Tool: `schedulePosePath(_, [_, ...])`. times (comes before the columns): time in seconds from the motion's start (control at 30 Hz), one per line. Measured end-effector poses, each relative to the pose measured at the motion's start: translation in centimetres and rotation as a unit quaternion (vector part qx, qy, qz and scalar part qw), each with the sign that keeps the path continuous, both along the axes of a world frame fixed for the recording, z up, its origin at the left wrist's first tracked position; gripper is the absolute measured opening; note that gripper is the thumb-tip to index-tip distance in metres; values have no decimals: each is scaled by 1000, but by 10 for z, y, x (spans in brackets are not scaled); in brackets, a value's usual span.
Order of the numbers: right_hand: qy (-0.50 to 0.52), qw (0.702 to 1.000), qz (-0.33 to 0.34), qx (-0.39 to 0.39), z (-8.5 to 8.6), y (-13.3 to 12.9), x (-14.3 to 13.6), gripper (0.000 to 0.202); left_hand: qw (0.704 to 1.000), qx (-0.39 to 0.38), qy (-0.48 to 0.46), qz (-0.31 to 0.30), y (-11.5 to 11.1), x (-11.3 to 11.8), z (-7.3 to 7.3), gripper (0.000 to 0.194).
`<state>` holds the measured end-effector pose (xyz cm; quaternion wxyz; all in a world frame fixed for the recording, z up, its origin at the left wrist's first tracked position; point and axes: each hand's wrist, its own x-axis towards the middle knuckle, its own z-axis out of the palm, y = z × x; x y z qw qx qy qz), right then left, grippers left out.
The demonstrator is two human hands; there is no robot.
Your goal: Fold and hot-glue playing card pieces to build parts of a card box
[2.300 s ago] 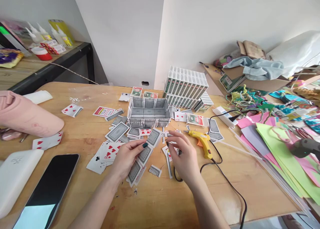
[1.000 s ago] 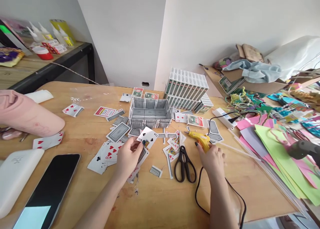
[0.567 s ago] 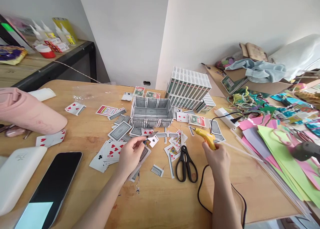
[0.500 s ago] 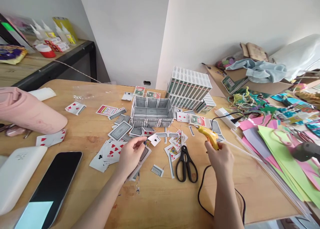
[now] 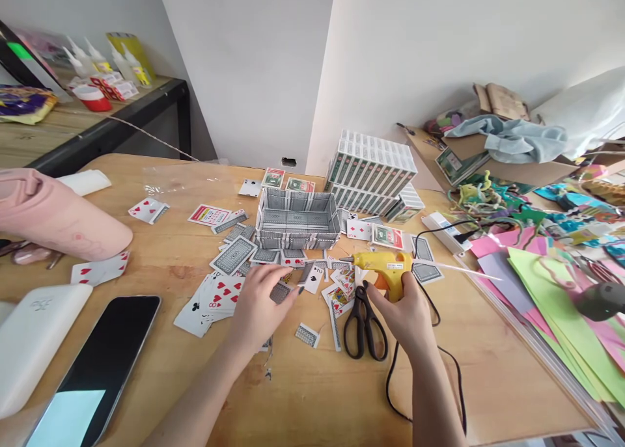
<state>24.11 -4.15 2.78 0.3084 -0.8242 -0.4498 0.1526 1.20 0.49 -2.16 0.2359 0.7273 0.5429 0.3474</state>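
Observation:
My right hand (image 5: 404, 310) is wrapped round a yellow hot glue gun (image 5: 378, 263), its nozzle pointing left and a long clear glue stick (image 5: 459, 271) sticking out behind. Over the loose cards, my left hand (image 5: 263, 300) pinches a small piece of playing card (image 5: 305, 273) between thumb and fingers, close to the nozzle. A two of spades (image 5: 314, 280) lies just beyond its fingertips. Behind both hands stands an open box built from playing cards (image 5: 297, 229), grey card backs facing out. Black-handled scissors (image 5: 361, 326) lie below the glue gun.
Scattered cards (image 5: 209, 300) and a cut card scrap (image 5: 307, 335) lie around. A stack of card packs (image 5: 374, 164) stands behind the box. A phone (image 5: 97, 362), white power bank (image 5: 41, 343) and pink roll (image 5: 63, 216) are left; coloured paper (image 5: 551, 317) and the gun's black cord (image 5: 390, 382) are right.
My right hand has swung the glue gun left and levelled it, bringing the nozzle near my left hand. My left hand has turned, with its thumb and fingers now showing a card piece.

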Motion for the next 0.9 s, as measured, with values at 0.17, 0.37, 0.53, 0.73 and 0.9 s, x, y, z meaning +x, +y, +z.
schedulePosePath(0.17, [8, 999, 11, -29, -2, 1, 3, 35, 985, 137, 106, -6, -3, 18, -5, 29])
schedulePosePath(0.37, [39, 999, 5, -9, -1, 7, 4, 41, 994, 101, 28, 44, 5, 18, -10, 16])
schedulePosePath(0.53, [16, 1000, 16, 3, 9, 12, -14, 33, 992, 62, -54, 91, 5, 5, 2, 17])
schedulePosePath(0.73, [-125, 985, 115, -11, 5, 22, -37, 19, 993, 30, -62, 97, -2, 1, 4, 16])
schedulePosePath(0.9, [-191, 968, 159, -39, 4, 29, -39, 21, 991, 105, 10, 88, -4, 0, 8, 16])
